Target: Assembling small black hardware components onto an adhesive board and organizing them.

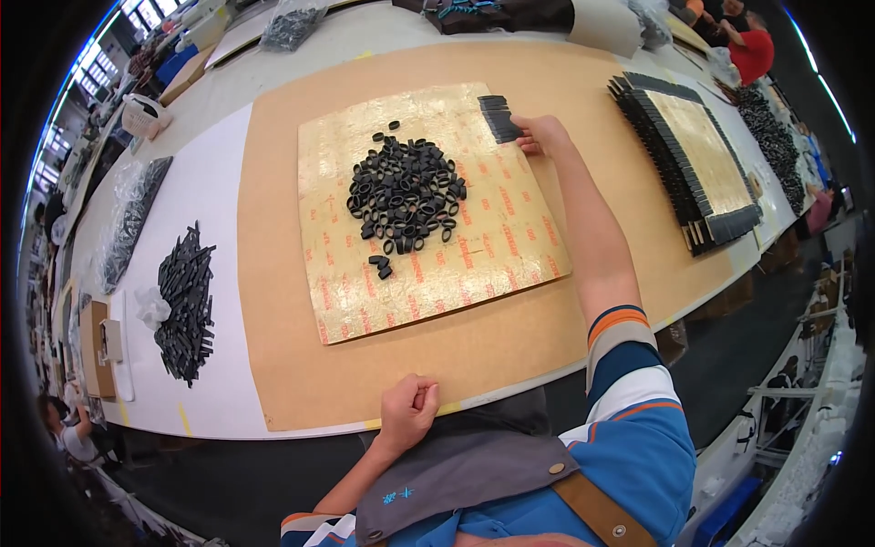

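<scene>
My right hand [542, 135] reaches to the far right edge of a yellowish board [510, 264] with red print. Its fingers pinch the end of a flat black strip [507, 137], lowest in a short row of black strips [494, 111] laid along that edge. Loose black oval rings [401, 191] lie heaped in the middle of the board, with a few apart from the pile. Near the front edge of the table my left hand [408, 410] is curled closed, and whatever it may hold is hidden.
A brown sheet [310, 392] lies under the board. To the left are a pile of black strips [187, 305] and a clear bag of dark pieces [137, 223]. A second board [706, 137], edged with black strips, stands on the right. People [752, 50] are farther back.
</scene>
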`<state>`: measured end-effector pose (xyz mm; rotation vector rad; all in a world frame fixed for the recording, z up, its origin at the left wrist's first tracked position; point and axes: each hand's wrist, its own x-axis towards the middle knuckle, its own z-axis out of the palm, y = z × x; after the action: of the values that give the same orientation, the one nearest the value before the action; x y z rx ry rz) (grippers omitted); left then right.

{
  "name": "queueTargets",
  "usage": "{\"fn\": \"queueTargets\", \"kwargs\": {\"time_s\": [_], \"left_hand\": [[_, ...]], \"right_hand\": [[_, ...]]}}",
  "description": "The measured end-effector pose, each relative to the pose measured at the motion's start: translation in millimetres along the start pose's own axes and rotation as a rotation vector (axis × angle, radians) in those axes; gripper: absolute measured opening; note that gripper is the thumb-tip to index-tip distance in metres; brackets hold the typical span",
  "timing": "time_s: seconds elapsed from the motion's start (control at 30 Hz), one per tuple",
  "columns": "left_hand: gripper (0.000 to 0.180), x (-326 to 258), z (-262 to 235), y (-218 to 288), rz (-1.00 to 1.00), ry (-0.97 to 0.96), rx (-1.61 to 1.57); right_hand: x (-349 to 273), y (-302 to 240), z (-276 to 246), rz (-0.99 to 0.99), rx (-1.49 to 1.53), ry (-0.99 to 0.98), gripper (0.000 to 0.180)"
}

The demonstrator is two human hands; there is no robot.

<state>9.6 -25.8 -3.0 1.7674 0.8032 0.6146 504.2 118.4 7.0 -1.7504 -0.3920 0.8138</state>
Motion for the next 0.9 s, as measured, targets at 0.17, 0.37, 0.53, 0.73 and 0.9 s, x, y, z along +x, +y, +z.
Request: {"fn": "queueTargets", "kwargs": {"time_s": [0.17, 0.37, 0.53, 0.73, 0.9], "left_hand": [[0.005, 2, -1, -2, 0.057, -0.022, 0.056], [0.005, 5, 1, 3, -0.047, -0.053, -0.01], [0.009, 29, 10, 8, -0.177, -0.09, -0.194], [0.031, 74, -4, 24, -0.448, -0.317, -0.797], [0.064, 128, 10, 49, -0.446, -0.399, -1.309]], "right_hand": [[9, -1, 3, 0.06, 0.027, 0.006, 0.016], [9, 12, 1, 0.051, 0.23, -0.03, 0.008], [2, 29, -13, 0.019, 0.462, -0.104, 0.007], [-91, 9, 10, -0.163, 0.503, -0.215, 0.012], [-233, -12, 62, -1.053, -0.294, -0.1, 0.009]]}}
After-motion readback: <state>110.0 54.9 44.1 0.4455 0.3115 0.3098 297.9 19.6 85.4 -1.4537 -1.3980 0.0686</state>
